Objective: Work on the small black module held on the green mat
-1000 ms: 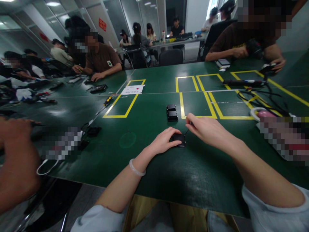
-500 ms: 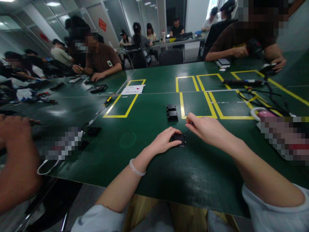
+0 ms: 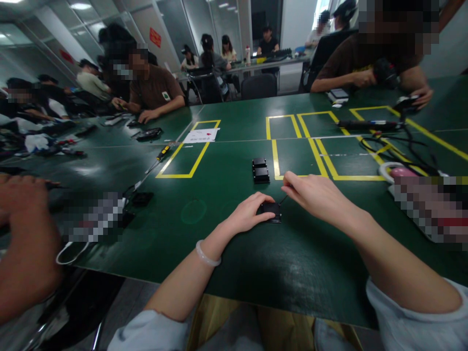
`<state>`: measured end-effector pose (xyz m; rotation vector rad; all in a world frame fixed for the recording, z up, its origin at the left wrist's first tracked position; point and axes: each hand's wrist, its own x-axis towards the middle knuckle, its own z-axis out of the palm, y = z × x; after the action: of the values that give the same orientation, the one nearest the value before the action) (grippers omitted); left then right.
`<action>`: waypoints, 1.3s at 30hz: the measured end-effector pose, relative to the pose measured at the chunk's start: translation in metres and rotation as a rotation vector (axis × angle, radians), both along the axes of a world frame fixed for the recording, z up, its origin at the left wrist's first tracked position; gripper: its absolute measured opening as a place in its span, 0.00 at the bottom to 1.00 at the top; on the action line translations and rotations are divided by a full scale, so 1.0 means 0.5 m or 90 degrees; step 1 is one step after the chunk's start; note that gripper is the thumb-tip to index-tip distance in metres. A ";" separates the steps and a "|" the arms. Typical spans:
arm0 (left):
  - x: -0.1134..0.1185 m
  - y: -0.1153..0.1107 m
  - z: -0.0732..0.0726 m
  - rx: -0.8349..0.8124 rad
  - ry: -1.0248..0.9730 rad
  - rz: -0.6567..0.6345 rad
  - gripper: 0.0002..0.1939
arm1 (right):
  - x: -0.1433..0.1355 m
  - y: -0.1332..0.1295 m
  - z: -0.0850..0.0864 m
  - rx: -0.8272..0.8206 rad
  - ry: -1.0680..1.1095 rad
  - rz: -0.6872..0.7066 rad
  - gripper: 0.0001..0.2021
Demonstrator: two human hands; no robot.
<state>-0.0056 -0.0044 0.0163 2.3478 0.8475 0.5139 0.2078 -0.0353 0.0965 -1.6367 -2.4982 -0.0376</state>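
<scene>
A small black block (image 3: 271,213) lies on the green table, with my left hand (image 3: 252,210) closed on its left side, thumb along the near part and fingers at the far edge. My right hand (image 3: 305,191) pinches a thin dark tool (image 3: 283,199), whose tip meets the block's far right corner. The handle end of the tool is hidden in my fingers. Just beyond my hands stand two similar black blocks (image 3: 261,170), one behind the other, with small shiny studs at their sides.
Yellow tape rectangles (image 3: 277,161) mark the table ahead. A yellow-black screwdriver (image 3: 163,152) and a paper sheet (image 3: 202,135) lie left. Black cables (image 3: 413,141) and a blurred pinkish object (image 3: 431,204) are right. Another person's arm (image 3: 27,243) rests at the left edge.
My hands, the tool and the black block look almost unmoved; only a very slight shift shows in the fingers of my right hand.
</scene>
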 end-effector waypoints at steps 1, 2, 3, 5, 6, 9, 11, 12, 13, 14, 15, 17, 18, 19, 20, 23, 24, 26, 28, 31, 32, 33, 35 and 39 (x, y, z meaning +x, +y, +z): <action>0.000 0.000 0.000 -0.001 0.000 0.001 0.16 | 0.000 0.000 -0.001 -0.002 0.005 0.005 0.09; 0.000 0.000 -0.001 -0.001 -0.001 0.002 0.16 | 0.000 -0.001 -0.001 -0.004 0.015 0.012 0.08; 0.000 -0.001 -0.001 0.000 -0.002 0.002 0.17 | 0.000 -0.002 -0.001 -0.005 0.026 0.017 0.08; 0.001 -0.001 -0.002 0.002 -0.005 0.001 0.16 | 0.000 -0.004 0.000 -0.003 0.044 0.017 0.08; 0.001 0.000 -0.002 0.003 -0.006 -0.001 0.16 | -0.001 -0.005 0.001 -0.001 0.049 0.015 0.08; 0.002 0.000 -0.002 0.005 -0.007 -0.003 0.16 | -0.002 -0.006 0.004 -0.003 0.049 0.012 0.08; 0.002 0.000 -0.001 0.004 -0.005 -0.003 0.16 | -0.003 -0.005 0.004 -0.005 0.037 0.012 0.08; 0.002 0.000 0.000 0.003 -0.003 -0.002 0.16 | -0.002 -0.004 0.003 -0.005 0.028 0.012 0.09; 0.002 0.000 0.001 0.001 -0.003 -0.002 0.16 | -0.002 -0.002 0.001 -0.004 0.021 0.012 0.10; 0.002 0.000 0.001 0.000 -0.002 -0.002 0.16 | -0.001 -0.001 0.000 -0.003 0.016 0.011 0.11; 0.002 -0.001 0.002 0.000 -0.003 -0.003 0.16 | 0.000 0.000 -0.002 -0.002 0.016 0.011 0.10; 0.002 -0.001 0.003 0.000 -0.005 -0.004 0.16 | 0.002 0.001 -0.005 -0.002 0.027 0.016 0.09; 0.001 -0.001 0.002 0.001 -0.006 -0.004 0.16 | 0.002 0.001 -0.006 -0.001 0.036 0.020 0.09; 0.001 -0.001 0.002 0.001 -0.007 -0.004 0.16 | 0.003 0.001 -0.007 0.001 0.043 0.023 0.08; 0.001 -0.001 0.001 0.001 -0.007 -0.004 0.16 | 0.003 0.000 -0.007 0.002 0.049 0.024 0.08; 0.000 0.000 -0.001 -0.001 -0.007 -0.002 0.16 | 0.001 -0.003 -0.003 0.007 0.054 0.019 0.08; 0.000 0.000 -0.001 -0.002 -0.006 -0.003 0.16 | 0.000 -0.004 -0.001 0.006 0.054 0.018 0.08; 0.001 0.000 -0.001 -0.001 -0.007 -0.004 0.16 | -0.001 -0.005 0.003 0.004 0.049 0.019 0.08; 0.001 0.000 0.000 -0.001 -0.006 -0.004 0.16 | -0.002 -0.004 0.005 0.001 0.034 0.019 0.09; 0.001 -0.001 0.001 -0.003 -0.001 0.002 0.17 | -0.001 -0.001 0.003 0.006 0.001 0.013 0.11; 0.001 -0.001 0.001 -0.004 0.000 0.003 0.16 | 0.000 0.000 0.002 0.007 -0.004 0.013 0.11; 0.001 -0.001 0.001 -0.006 0.001 0.003 0.16 | 0.000 0.000 0.001 0.006 -0.003 0.015 0.11; 0.001 -0.001 0.001 -0.007 -0.001 0.001 0.16 | 0.000 -0.001 0.000 0.002 0.014 0.024 0.10; 0.001 0.000 -0.001 -0.004 -0.003 0.002 0.16 | -0.002 -0.007 0.003 -0.001 0.048 0.022 0.09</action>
<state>-0.0050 -0.0045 0.0156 2.3394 0.8487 0.5179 0.2068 -0.0387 0.0981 -1.5652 -2.4693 0.0295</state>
